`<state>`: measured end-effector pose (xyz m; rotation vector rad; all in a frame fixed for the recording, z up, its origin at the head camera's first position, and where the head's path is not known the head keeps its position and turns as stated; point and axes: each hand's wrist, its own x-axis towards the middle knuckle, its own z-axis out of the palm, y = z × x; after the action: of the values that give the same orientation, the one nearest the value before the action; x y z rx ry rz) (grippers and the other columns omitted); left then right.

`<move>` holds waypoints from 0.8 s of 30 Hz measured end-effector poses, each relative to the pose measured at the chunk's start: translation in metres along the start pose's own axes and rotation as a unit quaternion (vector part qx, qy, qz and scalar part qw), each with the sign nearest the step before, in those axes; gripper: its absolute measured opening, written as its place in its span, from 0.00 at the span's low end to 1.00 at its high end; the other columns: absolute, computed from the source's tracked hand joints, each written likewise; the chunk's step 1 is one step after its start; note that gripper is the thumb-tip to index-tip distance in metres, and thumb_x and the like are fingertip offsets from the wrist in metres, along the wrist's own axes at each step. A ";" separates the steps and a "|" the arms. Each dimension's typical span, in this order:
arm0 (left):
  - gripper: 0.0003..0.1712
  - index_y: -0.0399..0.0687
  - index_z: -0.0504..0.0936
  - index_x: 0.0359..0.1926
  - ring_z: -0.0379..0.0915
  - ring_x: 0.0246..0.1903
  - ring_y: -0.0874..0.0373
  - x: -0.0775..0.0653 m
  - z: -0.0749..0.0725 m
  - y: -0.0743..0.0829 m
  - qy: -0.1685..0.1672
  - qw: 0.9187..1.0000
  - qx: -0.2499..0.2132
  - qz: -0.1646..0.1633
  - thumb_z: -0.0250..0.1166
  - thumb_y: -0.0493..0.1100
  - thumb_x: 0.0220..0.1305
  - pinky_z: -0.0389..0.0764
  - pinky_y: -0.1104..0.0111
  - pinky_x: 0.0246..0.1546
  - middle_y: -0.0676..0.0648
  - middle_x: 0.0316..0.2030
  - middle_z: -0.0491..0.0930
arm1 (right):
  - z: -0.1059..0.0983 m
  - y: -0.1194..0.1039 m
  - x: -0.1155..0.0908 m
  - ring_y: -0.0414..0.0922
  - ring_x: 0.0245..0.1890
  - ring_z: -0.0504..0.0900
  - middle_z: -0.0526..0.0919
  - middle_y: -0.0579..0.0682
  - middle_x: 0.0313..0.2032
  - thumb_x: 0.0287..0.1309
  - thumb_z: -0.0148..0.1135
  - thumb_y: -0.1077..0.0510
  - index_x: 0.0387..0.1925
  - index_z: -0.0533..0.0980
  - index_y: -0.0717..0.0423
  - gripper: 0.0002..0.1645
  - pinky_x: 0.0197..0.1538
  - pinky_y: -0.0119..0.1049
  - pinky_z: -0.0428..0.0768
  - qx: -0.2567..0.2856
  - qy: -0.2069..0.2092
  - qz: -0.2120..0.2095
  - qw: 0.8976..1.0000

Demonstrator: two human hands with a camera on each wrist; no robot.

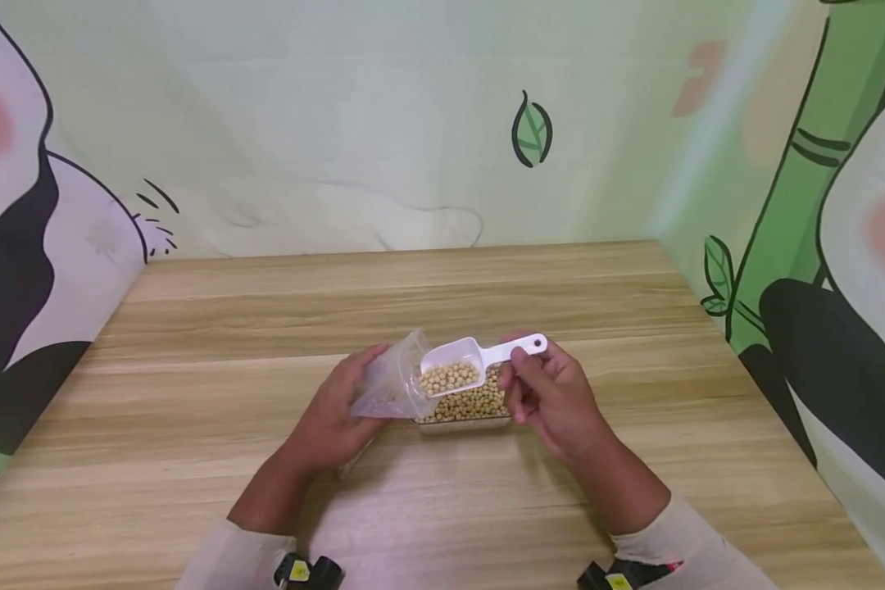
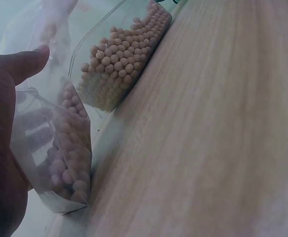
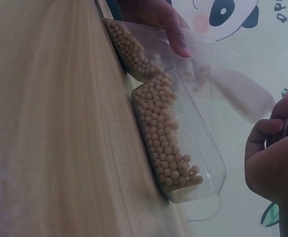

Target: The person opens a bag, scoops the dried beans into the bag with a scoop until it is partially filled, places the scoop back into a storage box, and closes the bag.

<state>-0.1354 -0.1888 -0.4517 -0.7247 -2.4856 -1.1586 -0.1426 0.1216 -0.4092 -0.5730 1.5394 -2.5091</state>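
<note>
My left hand (image 1: 339,410) grips a clear plastic bag (image 1: 383,383) that stands on the table. Pale round beans lie in the bottom of the bag (image 2: 69,158), as the left wrist view shows. In my right hand (image 1: 556,397), the thumb and fingers pinch the handle of a white scoop (image 1: 496,352). Beans (image 1: 450,377) fill part of the scoop, and its front edge is at the bag's mouth. Below the scoop is a clear rectangular container (image 3: 203,143) holding many of the same beans, right beside the bag.
The wood-grain table (image 1: 214,344) extends on all sides of the container. A printed cloth backdrop (image 1: 324,131) with panda and bamboo drawings rises behind the table and along both sides.
</note>
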 end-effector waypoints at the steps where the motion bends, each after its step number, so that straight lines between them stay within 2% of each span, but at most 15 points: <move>1: 0.50 0.36 0.67 0.79 0.74 0.70 0.34 0.000 0.000 0.000 0.000 1.000 0.000 -0.001 0.80 0.33 0.58 0.74 0.37 0.71 0.32 0.71 0.76 | 0.000 0.000 0.000 0.31 0.17 0.78 0.88 0.40 0.29 0.85 0.52 0.61 0.55 0.81 0.50 0.11 0.22 0.23 0.75 -0.001 -0.003 -0.004 1.000; 8: 0.49 0.38 0.67 0.80 0.73 0.71 0.34 -0.002 -0.001 0.001 -0.008 1.000 -0.014 -0.016 0.79 0.33 0.60 0.73 0.36 0.72 0.32 0.72 0.75 | 0.000 0.002 -0.001 0.32 0.18 0.79 0.88 0.41 0.29 0.84 0.50 0.65 0.55 0.82 0.50 0.15 0.21 0.23 0.76 -0.009 -0.020 -0.027 0.999; 19: 0.49 0.37 0.67 0.79 0.73 0.72 0.35 -0.002 -0.001 0.001 -0.004 1.000 -0.015 -0.013 0.79 0.33 0.59 0.72 0.38 0.73 0.33 0.73 0.75 | -0.001 0.001 0.000 0.33 0.20 0.80 0.89 0.42 0.32 0.84 0.51 0.63 0.57 0.83 0.48 0.16 0.23 0.23 0.77 0.033 -0.056 -0.072 0.995; 24: 0.49 0.38 0.67 0.79 0.73 0.72 0.35 -0.001 -0.001 0.000 -0.001 1.000 -0.010 -0.008 0.79 0.33 0.59 0.72 0.38 0.73 0.34 0.72 0.76 | -0.002 0.000 0.000 0.33 0.19 0.80 0.88 0.43 0.31 0.84 0.52 0.63 0.56 0.83 0.50 0.14 0.22 0.23 0.77 0.039 -0.038 -0.074 0.996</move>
<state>-0.1341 -0.1900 -0.4517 -0.7120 -2.4894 -1.1897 -0.1432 0.1232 -0.4102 -0.7885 1.4153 -2.6063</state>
